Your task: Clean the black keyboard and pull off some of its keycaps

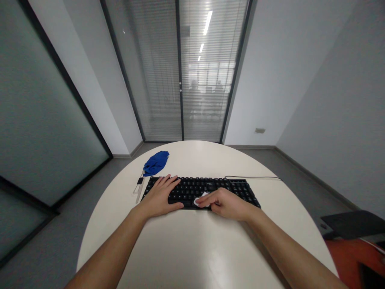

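A black keyboard (192,188) lies across the round cream table. My left hand (161,197) rests flat over the keyboard's left end, fingers spread on the keys and thumb along the front edge. My right hand (227,203) is closed on a small white wipe (201,199), with the fingertips pressing it against the keys near the front row, right of the middle. Part of the wipe is hidden under the fingers. The number keys (242,188) show beyond my right hand.
Behind the keyboard's left end lies a crumpled blue cloth (155,163). A white stick-like item (139,192) and a small black piece with a thin cord (140,180) are beside it. The keyboard cable (255,176) runs to the table's right edge. An orange-red seat (351,257) stands at the right.
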The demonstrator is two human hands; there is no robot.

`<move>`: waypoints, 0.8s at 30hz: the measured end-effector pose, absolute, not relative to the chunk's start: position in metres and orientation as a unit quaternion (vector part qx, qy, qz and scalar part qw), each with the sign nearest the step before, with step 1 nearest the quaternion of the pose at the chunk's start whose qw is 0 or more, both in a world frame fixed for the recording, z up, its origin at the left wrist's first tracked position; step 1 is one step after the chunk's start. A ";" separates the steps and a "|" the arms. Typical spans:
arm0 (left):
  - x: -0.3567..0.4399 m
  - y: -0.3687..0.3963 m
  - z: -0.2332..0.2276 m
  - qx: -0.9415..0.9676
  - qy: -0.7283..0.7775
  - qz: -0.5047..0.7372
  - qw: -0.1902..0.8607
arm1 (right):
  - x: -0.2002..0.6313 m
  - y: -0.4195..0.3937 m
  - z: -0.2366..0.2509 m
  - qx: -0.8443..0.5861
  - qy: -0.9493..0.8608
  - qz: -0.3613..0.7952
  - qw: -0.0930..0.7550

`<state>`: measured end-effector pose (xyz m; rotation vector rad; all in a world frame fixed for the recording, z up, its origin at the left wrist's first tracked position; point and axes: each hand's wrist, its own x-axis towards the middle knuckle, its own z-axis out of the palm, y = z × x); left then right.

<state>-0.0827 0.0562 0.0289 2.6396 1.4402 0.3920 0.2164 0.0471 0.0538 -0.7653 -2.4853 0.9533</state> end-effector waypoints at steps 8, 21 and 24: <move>-0.083 0.055 0.032 0.868 0.479 0.118 0.054 | 0.234 0.050 0.060 -0.299 -0.874 0.327 0.199; -0.085 0.057 0.028 0.870 0.472 0.126 0.061 | 0.252 0.074 0.038 -0.385 -0.881 0.122 0.245; -0.085 0.057 0.028 0.871 0.470 0.131 0.065 | 0.250 0.071 0.043 -0.405 -0.878 0.112 0.231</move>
